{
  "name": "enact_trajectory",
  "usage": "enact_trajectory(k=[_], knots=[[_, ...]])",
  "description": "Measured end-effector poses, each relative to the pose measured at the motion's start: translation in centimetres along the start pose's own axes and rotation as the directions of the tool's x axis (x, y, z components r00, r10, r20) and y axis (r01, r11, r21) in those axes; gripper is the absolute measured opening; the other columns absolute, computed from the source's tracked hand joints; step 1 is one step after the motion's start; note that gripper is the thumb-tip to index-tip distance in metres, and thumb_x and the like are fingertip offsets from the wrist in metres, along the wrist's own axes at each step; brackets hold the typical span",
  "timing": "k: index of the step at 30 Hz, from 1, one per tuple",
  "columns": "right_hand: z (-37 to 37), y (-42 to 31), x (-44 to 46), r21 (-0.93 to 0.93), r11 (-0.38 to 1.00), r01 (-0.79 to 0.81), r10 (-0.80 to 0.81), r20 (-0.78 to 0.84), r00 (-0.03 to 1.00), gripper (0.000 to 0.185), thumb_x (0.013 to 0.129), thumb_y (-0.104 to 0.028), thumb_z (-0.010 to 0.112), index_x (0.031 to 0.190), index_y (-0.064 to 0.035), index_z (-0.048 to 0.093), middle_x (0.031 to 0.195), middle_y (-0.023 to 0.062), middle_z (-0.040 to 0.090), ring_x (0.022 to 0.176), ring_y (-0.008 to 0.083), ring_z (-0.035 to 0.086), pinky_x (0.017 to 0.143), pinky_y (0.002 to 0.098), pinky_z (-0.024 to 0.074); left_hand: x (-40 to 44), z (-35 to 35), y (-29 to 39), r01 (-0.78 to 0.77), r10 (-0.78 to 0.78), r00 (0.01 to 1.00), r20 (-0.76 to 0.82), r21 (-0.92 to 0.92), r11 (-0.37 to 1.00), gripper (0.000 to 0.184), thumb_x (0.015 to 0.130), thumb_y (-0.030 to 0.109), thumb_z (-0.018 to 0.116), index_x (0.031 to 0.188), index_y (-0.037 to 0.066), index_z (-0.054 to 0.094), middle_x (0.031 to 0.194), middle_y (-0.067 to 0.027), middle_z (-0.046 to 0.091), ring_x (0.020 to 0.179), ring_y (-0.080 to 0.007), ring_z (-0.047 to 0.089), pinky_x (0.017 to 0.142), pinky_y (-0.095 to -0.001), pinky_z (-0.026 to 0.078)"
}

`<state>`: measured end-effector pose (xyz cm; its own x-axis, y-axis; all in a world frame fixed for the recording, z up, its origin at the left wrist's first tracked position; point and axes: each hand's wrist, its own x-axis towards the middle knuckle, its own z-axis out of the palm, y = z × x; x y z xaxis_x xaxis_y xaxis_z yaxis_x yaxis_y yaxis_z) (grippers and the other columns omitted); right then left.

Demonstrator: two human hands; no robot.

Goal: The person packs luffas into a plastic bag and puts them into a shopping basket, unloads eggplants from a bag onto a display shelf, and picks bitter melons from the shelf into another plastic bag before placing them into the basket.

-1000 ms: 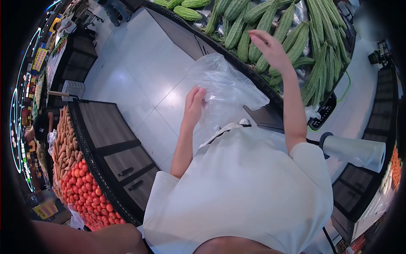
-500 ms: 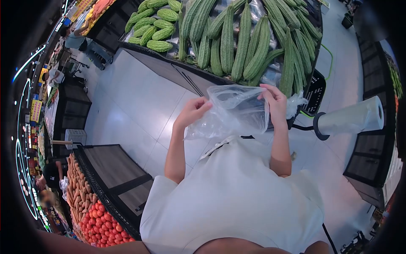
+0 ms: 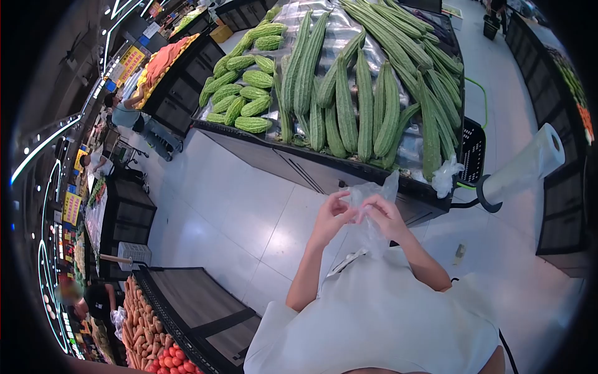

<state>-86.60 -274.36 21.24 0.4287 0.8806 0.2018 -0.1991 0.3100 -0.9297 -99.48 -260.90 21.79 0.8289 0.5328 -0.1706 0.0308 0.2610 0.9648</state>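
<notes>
Well, clear bag (image 3: 370, 234), illegible yellow sign (image 3: 71, 207).

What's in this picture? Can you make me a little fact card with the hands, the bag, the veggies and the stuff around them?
Left hand: fingers curved, at the bag; grip unclear
Right hand: pinching the bag
Bag: clear, thin, crumpled
Gourds: long, green, ridged, on the stand ahead
Bitter melons: green, bumpy, left of the gourds
Roll: see-through plastic, right of the stand
Carrots: piled, lower left
Tomatoes: red, beside the carrots
</notes>
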Motion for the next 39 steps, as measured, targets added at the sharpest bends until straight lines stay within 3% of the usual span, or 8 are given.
enact_trajectory(k=[16, 20, 23, 26, 28, 29, 33, 39], knots=[[-4.8, -3.1, -4.4, 0.206, 0.964, 0.168, 0.018, -0.682, 0.731, 0.016, 0.093, -0.011, 0.051, 0.102, -0.0009, 0.060, 0.083, 0.0041, 0.060, 0.072, 0.0113, 0.057, 0.068, 0.0266, 0.0471, -3.1, -2.0, 1.4, -0.320, 0.331, 0.934, -0.136, 0.098, 0.942, 0.029, 0.087, -0.001, 0.060, 0.115, 0.003, 0.052, 0.082, 0.0006, 0.051, 0.070, -0.0069, 0.055, 0.060, -0.0208, 0.045], [-6.3, -4.5, -8.3, 0.188, 0.966, 0.176, -0.045, -0.549, 0.835, 0.025, 0.090, -0.015, 0.056, 0.111, -0.0005, 0.059, 0.098, 0.0096, 0.063, 0.085, 0.0172, 0.061, 0.079, 0.0341, 0.0511, -3.1, -1.5, 1.2, -0.258, 0.302, 0.946, -0.117, 0.292, 0.921, 0.020, 0.093, 0.007, 0.057, 0.111, 0.000, 0.058, 0.077, -0.0021, 0.057, 0.066, -0.0078, 0.058, 0.053, -0.0208, 0.045], [-6.4, -6.1, -9.5, 0.555, 0.817, 0.155, -0.062, -0.183, 0.981, 0.041, 0.085, -0.019, 0.064, 0.121, -0.0008, 0.055, 0.110, 0.0138, 0.061, 0.100, 0.0250, 0.061, 0.096, 0.0392, 0.0453, -3.5, -0.4, 2.2, -0.148, 0.151, 0.988, -0.017, 0.106, 0.983, 0.016, 0.096, 0.012, 0.054, 0.104, -0.001, 0.060, 0.065, -0.0028, 0.056, 0.058, -0.0113, 0.060, 0.049, -0.0241, 0.045], [-5.4, -5.4, -8.0, -0.476, 0.859, 0.186, -0.341, -0.262, 0.903, 0.061, 0.076, -0.023, 0.075, 0.128, -0.0016, 0.051, 0.117, 0.0144, 0.060, 0.110, 0.0293, 0.058, 0.102, 0.0388, 0.0391, -3.0, 1.4, 3.0, -0.039, 0.051, 0.993, 0.102, -0.121, 0.992, 0.018, 0.097, 0.012, 0.050, 0.103, -0.001, 0.061, 0.063, -0.0025, 0.054, 0.057, -0.0150, 0.061, 0.047, -0.0257, 0.045], [-6.9, -2.4, -8.3, -0.580, 0.813, -0.059, 0.003, -0.096, 0.995, 0.059, 0.081, -0.027, 0.071, 0.130, -0.0008, 0.050, 0.119, 0.0115, 0.059, 0.110, 0.0235, 0.056, 0.099, 0.0346, 0.0395, -1.4, 2.3, 2.2, 0.042, -0.004, 0.981, 0.195, -0.188, 0.981, 0.020, 0.097, 0.013, 0.050, 0.108, -0.001, 0.060, 0.070, -0.0049, 0.058, 0.064, -0.0159, 0.063, 0.051, -0.0256, 0.046], [-6.5, -1.8, -8.0, -0.563, 0.786, -0.255, 0.288, -0.031, 0.957, 0.055, 0.088, -0.029, 0.063, 0.131, 0.0011, 0.048, 0.122, 0.0102, 0.058, 0.111, 0.0190, 0.054, 0.099, 0.0319, 0.0392, -0.7, 2.8, 2.1, 0.133, -0.057, 0.954, 0.293, -0.243, 0.961, 0.024, 0.097, 0.014, 0.050, 0.113, -0.001, 0.059, 0.076, -0.0074, 0.062, 0.071, -0.0169, 0.064, 0.054, -0.0255, 0.048], [-8.0, 1.2, -8.1, -0.302, 0.927, -0.221, 0.202, -0.092, 0.975, 0.035, 0.092, -0.027, 0.059, 0.117, -0.0028, 0.056, 0.107, 0.0040, 0.062, 0.097, 0.0149, 0.058, 0.087, 0.0292, 0.0460, 0.9, 5.7, 2.7, 0.011, -0.005, 1.000, 0.016, -0.386, 0.922, 0.036, 0.096, 0.017, 0.051, 0.127, -0.001, 0.050, 0.098, -0.0121, 0.066, 0.088, -0.0183, 0.065, 0.064, -0.0267, 0.051], [-11.8, -2.9, -6.5, 0.196, 0.952, -0.236, 0.294, -0.366, 0.883, 0.024, 0.094, -0.022, 0.053, 0.112, -0.0072, 0.058, 0.105, 0.0009, 0.058, 0.095, 0.0130, 0.056, 0.080, 0.0277, 0.0460, 0.3, 10.3, -0.9, -0.215, 0.206, 0.975, 0.081, 0.121, 0.969, 0.063, 0.087, 0.025, 0.066, 0.138, 0.002, 0.039, 0.127, -0.0141, 0.054, 0.115, -0.0207, 0.054, 0.090, -0.0321, 0.046]])
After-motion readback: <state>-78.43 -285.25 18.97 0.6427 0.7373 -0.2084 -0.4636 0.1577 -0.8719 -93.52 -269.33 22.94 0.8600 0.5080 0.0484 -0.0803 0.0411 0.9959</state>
